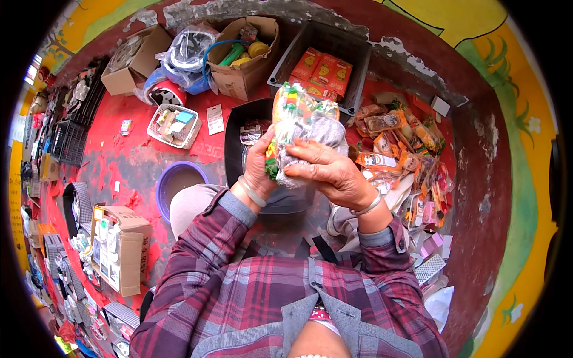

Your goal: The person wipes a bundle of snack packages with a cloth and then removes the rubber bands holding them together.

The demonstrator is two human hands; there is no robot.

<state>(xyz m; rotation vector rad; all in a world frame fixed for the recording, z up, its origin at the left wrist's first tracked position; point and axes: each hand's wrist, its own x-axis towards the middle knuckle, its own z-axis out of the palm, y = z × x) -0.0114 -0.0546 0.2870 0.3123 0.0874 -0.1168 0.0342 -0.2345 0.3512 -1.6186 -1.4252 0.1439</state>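
Observation:
In front of my chest, a shiny plastic package [292,107] printed in green, yellow and red is held up between both hands. My left hand [261,164] grips its left side, with the thumb along the edge. A fuzzy grey cloth [327,132] covers the package's lower right part. My right hand [334,176] presses the cloth against the package, its fingers laid across the front. The package's contents cannot be made out. Beneath my hands stands a black tub [233,170], partly hidden by them, with small packets [250,134] inside.
Packaged goods in orange wrappers [382,161] are heaped at right. A grey crate [358,65] holds red boxes [322,68]. Cardboard boxes [253,74] line the back. At left are a white basket [190,143], a purple basin [161,200] and an open carton [136,244].

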